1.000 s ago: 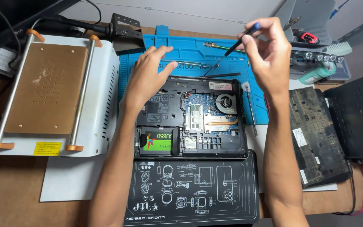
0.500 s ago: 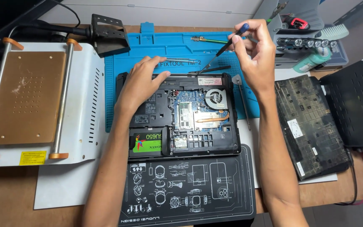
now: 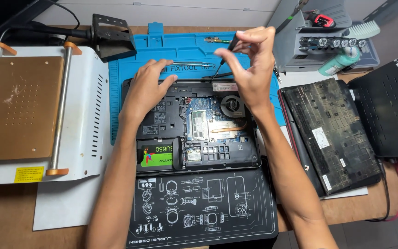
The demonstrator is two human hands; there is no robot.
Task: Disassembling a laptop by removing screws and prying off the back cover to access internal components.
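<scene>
screwdriver [image 3: 224, 57] tip behind right hand [image 3: 249, 69]

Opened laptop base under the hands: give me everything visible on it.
The opened laptop base lies flat with its bottom cover off, partly on a blue mat. It is a black plastic shell showing a blue-green circuit board, a round fan at upper right, copper heat pipes, a memory module mid-board, a small card below it, and a drive with a green label at lower left. The left hand rests flat on its upper left corner. The right hand holds a screwdriver, tip down, at its rear edge.
</scene>
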